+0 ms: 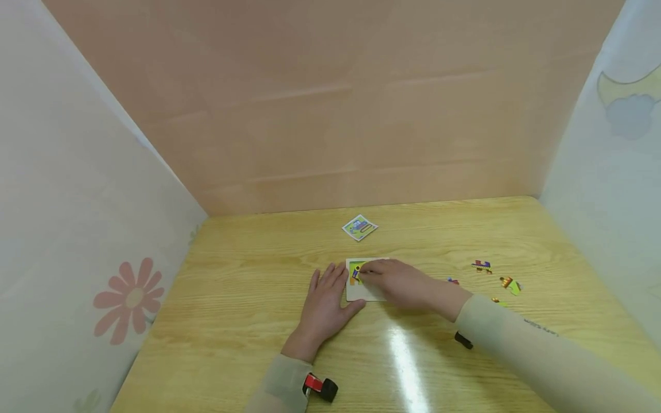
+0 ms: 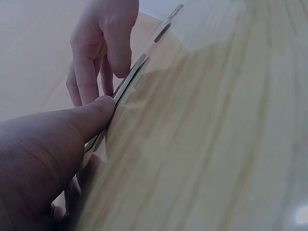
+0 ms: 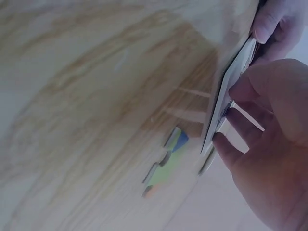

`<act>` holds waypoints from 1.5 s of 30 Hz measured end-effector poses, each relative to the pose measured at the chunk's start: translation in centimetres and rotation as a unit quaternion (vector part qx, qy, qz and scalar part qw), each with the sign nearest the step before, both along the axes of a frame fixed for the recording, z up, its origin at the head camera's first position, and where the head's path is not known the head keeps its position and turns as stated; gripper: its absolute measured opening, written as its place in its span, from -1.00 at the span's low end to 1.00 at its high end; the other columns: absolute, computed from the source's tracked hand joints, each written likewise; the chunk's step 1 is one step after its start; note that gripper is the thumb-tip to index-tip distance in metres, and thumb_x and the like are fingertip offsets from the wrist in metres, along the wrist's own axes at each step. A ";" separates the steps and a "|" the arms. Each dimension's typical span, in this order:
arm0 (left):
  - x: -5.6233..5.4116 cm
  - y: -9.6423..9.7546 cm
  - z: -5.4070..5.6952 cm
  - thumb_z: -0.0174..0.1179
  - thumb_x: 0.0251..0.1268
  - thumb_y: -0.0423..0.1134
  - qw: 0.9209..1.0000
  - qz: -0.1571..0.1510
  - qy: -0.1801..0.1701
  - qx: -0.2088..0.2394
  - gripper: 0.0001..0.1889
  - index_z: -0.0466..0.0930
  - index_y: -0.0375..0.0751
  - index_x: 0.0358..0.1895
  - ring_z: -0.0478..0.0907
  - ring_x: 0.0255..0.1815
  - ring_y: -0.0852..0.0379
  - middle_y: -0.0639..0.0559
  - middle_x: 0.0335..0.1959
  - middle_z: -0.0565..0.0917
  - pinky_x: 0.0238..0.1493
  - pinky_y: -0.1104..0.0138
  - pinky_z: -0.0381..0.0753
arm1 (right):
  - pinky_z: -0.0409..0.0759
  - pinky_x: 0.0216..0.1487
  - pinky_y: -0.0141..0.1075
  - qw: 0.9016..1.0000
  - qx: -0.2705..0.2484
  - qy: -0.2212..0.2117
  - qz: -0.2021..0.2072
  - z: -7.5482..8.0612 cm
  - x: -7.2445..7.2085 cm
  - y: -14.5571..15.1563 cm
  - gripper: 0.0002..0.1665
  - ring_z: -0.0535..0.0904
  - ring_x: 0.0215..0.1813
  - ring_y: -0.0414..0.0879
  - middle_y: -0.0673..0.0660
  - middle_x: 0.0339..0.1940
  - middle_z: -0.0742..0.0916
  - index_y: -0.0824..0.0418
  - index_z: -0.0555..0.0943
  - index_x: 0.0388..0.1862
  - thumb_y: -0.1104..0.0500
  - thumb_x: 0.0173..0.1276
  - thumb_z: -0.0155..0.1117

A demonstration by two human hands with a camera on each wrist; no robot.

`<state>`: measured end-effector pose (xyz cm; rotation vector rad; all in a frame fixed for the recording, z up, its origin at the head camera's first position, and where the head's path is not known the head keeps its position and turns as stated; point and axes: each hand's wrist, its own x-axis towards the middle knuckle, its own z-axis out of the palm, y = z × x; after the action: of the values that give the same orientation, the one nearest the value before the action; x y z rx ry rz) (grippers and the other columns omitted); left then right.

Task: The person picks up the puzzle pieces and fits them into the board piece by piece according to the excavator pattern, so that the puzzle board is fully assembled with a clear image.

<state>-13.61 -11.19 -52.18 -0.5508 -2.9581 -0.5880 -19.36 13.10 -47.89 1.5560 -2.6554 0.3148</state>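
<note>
A small white-bordered puzzle board [image 1: 369, 293] lies on the table, with a yellow, green and orange puzzle piece [image 1: 354, 273] in its left part. My right hand [image 1: 405, 282] reaches over the board from the right and pinches at that piece, its thumb and fingertips low against the board. Much of the board is hidden under this hand. My left hand [image 1: 326, 301] rests at the board's left side with fingers extended, and its thumb [image 2: 98, 110] touches the near edge. In the right wrist view the board [image 3: 226, 96] appears edge-on beneath the fingertips.
A picture card [image 1: 360, 228] showing a blue digger lies behind the board. To the right are several loose puzzle pieces, among them a purple and red one [image 1: 482, 266] and a green and orange one [image 1: 511, 285]. Fabric walls [image 1: 330, 115] surround the wooden table [image 1: 248, 275].
</note>
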 end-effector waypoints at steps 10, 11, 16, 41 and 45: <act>0.1 -0.1 0.1 0.28 0.58 0.30 1.000 -0.003 -0.003 0.005 -0.16 0.44 -0.24 0.65 0.11 0.80 -0.12 -0.08 0.75 0.32 0.79 -0.15 -0.13 | 0.65 0.42 0.10 1.000 0.003 0.000 -0.003 0.4 0.5 0.5 -0.43 0.64 0.44 0.20 0.27 0.44 0.68 0.41 0.67 0.42 0.52 0.43 0.33; 0.1 -0.1 0.1 0.28 0.58 0.30 1.000 -0.004 -0.004 0.006 -0.16 0.44 -0.24 0.65 0.11 0.80 -0.12 -0.07 0.74 0.32 0.79 -0.15 -0.13 | 0.65 0.43 0.10 1.000 0.006 0.008 0.000 0.3 0.5 0.5 -0.44 0.64 0.43 0.20 0.27 0.44 0.68 0.41 0.67 0.42 0.50 0.44 0.34; 0.0 -0.2 0.2 0.27 0.59 0.30 1.000 -0.005 -0.007 0.011 -0.16 0.44 -0.23 0.66 0.12 0.79 -0.13 -0.04 0.74 0.34 0.79 -0.15 -0.13 | 0.63 0.45 0.12 0.999 0.019 0.029 -0.005 0.2 0.7 0.3 -0.47 0.63 0.45 0.20 0.27 0.45 0.67 0.41 0.65 0.44 0.42 0.51 0.39; 0.0 -0.6 0.6 0.34 0.53 0.28 0.999 -0.017 -0.025 0.021 -0.17 0.48 -0.18 0.64 0.09 0.80 -0.17 -0.05 0.73 0.34 0.79 -0.17 -0.18 | 0.62 0.43 0.18 0.999 -0.015 0.014 -0.047 0.1 0.9 1.0 -0.38 0.62 0.45 0.19 0.23 0.47 0.68 0.30 0.66 0.47 0.45 0.44 0.39; -0.1 -0.4 0.4 0.32 0.53 0.32 0.999 -0.019 -0.035 0.014 -0.14 0.46 -0.16 0.66 0.05 0.81 -0.15 -0.04 0.75 0.31 0.79 -0.16 -0.21 | 0.64 0.38 0.22 0.995 -0.047 0.009 -0.084 1.0 0.6 3.0 -0.39 0.65 0.41 0.22 0.24 0.43 0.70 0.29 0.67 0.47 0.42 0.44 0.43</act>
<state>-13.68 -11.64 -51.76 -0.5957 -3.0066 -0.6639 -18.73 16.15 -46.87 1.2929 -2.6908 0.4085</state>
